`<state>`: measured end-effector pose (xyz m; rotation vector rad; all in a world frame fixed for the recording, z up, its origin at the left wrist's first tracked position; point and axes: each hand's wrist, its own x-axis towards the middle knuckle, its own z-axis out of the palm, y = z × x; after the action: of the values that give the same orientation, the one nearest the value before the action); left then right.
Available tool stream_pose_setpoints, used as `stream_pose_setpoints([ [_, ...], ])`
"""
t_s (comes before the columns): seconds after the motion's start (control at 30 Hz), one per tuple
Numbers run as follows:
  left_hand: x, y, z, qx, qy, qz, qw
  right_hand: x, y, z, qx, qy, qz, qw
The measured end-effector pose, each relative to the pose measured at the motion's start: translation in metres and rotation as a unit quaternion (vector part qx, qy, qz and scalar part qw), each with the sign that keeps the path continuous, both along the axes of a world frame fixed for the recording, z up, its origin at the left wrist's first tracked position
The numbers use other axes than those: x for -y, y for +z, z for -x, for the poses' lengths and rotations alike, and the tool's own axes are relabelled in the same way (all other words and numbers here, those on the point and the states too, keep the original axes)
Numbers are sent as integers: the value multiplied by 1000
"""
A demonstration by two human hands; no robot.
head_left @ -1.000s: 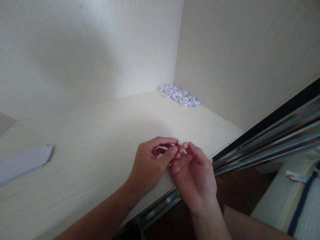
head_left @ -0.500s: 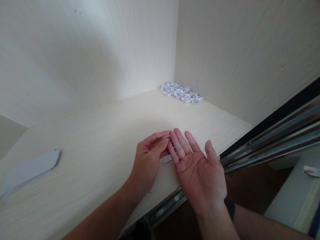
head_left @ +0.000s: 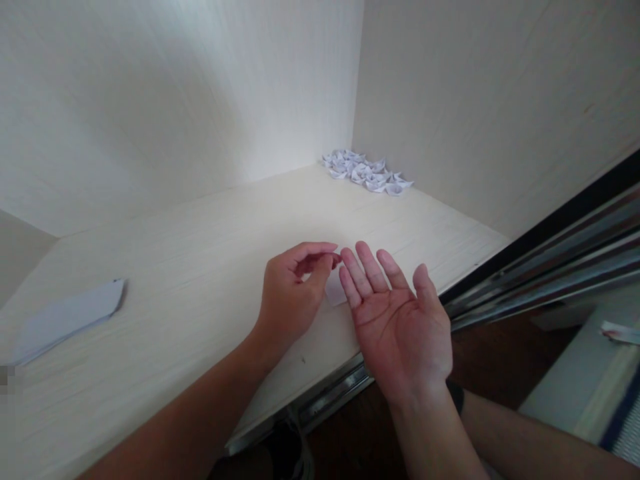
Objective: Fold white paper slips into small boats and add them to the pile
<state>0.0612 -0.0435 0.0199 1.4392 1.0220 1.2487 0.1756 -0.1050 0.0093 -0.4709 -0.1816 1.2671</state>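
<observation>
My left hand [head_left: 295,287] is raised over the pale shelf, its thumb and fingertips drawn together in a pinch; whatever may be between them is hidden. Right beside its fingertips, my right hand [head_left: 397,320] is turned palm up with the fingers stretched out and nothing on the palm. A small white piece of paper [head_left: 336,291] shows in the gap between the two hands, partly covered by them. I cannot tell whether either hand touches it.
Several small folded white paper boats [head_left: 367,173] are heaped in the back corner of the shelf [head_left: 200,240]. A stack of white paper [head_left: 73,317] lies at left. Metal sliding-door tracks [head_left: 550,260] run along the right edge, and a light surface [head_left: 565,380] stands beyond.
My left hand has drawn slightly left, away from the right fingertips, and its index finger has lifted. More of the white paper shows between the hands. The view has tilted down slightly.
</observation>
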Motion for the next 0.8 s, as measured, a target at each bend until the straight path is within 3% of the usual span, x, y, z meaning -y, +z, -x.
stream_pose_setpoints([
  [0.1,-9,-6,7,-217,52,-151,963,5,5,0,-6,-47,19,999],
  [0.2,-12,-11,11,-363,20,-175,915,31,-3,7,43,-61,53,996],
  [0.27,-12,-13,11,-414,-17,-163,895,63,-28,16,154,-54,102,981],
  [0.3,-12,-14,11,-430,-34,-161,888,82,-46,20,236,-95,119,960],
  [0.37,-11,-15,10,-448,-55,-162,877,119,-89,22,444,-120,141,877],
  [0.43,-11,-16,10,-454,-62,-163,874,144,-130,11,588,-65,144,793],
  [0.47,-11,-16,10,-454,-63,-162,874,148,-147,0,615,-10,146,775],
  [0.5,-11,-16,10,-454,-63,-160,874,147,-160,-14,622,40,151,768],
  [0.57,-11,-17,10,-455,-59,-157,874,131,-176,-49,630,45,163,758],
  [0.7,-12,-19,9,-464,-55,-160,869,95,-182,-104,664,63,184,722],
  [0.8,-13,-18,9,-464,-57,-160,869,87,-184,-119,705,82,196,677],
])
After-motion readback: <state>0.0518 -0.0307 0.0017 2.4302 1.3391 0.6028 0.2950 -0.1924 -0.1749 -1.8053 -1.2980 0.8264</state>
